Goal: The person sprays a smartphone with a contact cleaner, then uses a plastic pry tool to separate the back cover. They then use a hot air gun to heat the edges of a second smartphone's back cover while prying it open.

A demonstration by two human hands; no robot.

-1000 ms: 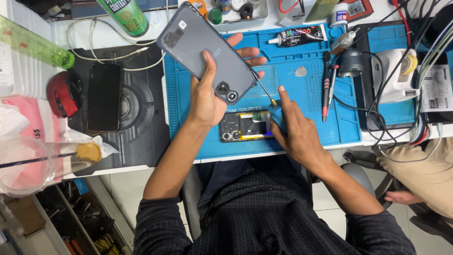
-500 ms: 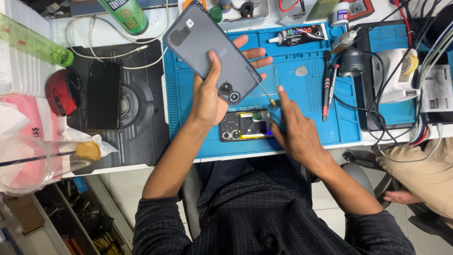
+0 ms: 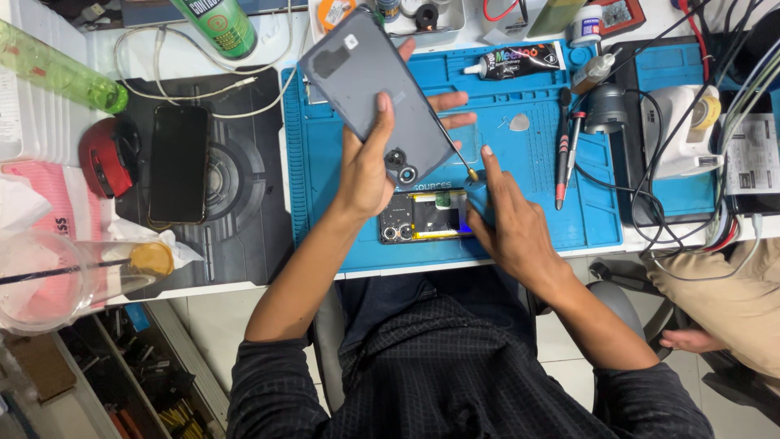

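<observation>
I have tilted the grey glass phone back cover [image 3: 378, 93] a little steeper in my left hand [image 3: 366, 175], which grips it. It is already off; the opened phone body with exposed yellow insides [image 3: 426, 217] lies just below, uncovered, where my right hand [image 3: 508, 223] pinches a thin metal pry tool [image 3: 455, 150].

The blue mat [image 3: 325, 236] lies bare along its left strip and near the front right corner, so a hand could pass there. The raised back cover [image 3: 375, 93] blocks the middle, with the opened phone [image 3: 426, 218] beneath it. Pens [image 3: 564, 154] and a glue tube [image 3: 513, 62] crowd the right and back. Cables [image 3: 650, 236] tangle past the mat's right edge.
</observation>
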